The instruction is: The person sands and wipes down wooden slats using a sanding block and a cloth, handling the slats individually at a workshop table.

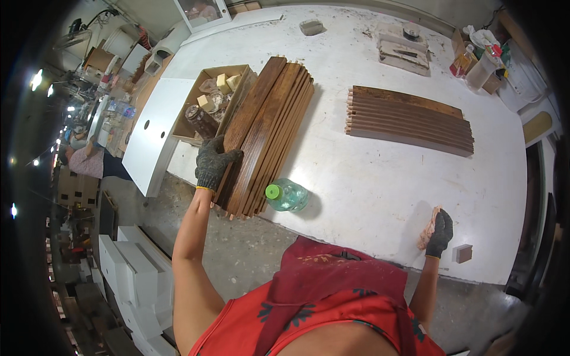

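My left hand (212,162), in a dark grey knit glove, grips the near left part of a dark brown wooden slat (259,98). That slat lies at the left side of a pile of brown slats (277,124) with small pegs at their ends. In my right hand (440,235), gloved alike, is a crumpled pinkish cloth (427,231), held over the near right of the white table (356,196). Close by that hand lies a small grey-brown block (462,253). A clear green bottle with a green cap (288,196) stands beside the pile's near end.
Left of the pile, an open box (179,132) holds yellowish blocks and a dark jar (202,121). A second slat stack (409,121) lies on the right half. Farther back is a stained flat slab (404,53); bottles (480,68) crowd the far right. White panels (133,279) stand on the left floor.
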Demonstrator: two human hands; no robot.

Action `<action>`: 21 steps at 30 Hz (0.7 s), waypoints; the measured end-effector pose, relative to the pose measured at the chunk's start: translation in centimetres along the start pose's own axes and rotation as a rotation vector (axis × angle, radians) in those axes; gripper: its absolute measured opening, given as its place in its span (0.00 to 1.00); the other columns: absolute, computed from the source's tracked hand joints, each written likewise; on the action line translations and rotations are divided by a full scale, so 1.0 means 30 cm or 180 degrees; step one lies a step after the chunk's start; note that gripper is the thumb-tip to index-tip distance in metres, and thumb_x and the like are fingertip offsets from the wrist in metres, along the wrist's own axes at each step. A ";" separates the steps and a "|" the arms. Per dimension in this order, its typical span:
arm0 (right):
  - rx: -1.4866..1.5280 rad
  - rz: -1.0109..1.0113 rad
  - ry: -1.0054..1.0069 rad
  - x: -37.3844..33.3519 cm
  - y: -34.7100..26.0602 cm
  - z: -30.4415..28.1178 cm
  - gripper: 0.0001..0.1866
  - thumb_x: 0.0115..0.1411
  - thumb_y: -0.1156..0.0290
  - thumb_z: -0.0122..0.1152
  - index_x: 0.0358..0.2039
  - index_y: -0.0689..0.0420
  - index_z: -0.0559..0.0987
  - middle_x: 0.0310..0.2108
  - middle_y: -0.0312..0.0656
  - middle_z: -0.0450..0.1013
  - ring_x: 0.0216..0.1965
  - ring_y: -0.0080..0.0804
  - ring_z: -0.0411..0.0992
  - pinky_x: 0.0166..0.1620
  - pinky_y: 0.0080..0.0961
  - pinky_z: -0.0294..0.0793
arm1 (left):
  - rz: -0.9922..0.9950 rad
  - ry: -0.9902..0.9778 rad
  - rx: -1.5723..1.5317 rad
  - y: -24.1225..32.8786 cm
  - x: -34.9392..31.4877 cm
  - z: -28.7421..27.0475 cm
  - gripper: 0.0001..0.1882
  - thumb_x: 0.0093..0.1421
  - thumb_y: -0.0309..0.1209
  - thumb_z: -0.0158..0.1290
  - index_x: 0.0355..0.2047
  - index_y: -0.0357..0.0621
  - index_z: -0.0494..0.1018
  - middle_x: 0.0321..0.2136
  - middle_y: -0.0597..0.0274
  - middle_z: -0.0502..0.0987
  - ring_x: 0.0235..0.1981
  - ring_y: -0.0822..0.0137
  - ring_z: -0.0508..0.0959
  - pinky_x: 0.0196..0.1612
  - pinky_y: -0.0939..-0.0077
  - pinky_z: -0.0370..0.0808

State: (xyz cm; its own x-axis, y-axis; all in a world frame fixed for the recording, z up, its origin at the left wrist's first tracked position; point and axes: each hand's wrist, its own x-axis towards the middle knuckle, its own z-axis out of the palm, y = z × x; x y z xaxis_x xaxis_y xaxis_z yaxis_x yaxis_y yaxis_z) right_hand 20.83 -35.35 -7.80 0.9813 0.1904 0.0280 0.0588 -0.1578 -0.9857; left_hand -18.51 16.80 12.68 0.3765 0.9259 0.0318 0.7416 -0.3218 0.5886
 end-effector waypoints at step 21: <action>-0.0324 -0.0251 0.0013 -0.027 -0.077 0.043 0.11 0.62 0.75 0.57 0.44 0.63 0.79 0.43 0.41 0.76 0.45 0.29 0.73 0.52 0.26 0.70 | 0.1807 -0.2057 -0.2130 0.238 -0.241 0.016 0.35 0.51 0.28 0.65 0.59 0.42 0.65 0.57 0.54 0.69 0.60 0.59 0.67 0.62 0.62 0.63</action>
State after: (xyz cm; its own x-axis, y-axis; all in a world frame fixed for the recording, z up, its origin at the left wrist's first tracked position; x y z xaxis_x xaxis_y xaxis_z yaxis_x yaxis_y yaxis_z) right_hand 19.66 -33.87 -5.76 0.9736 0.2022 0.1056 0.1538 -0.2401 -0.9585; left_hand -15.68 7.71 16.27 0.9345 0.3343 0.1222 -0.0113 -0.3153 0.9489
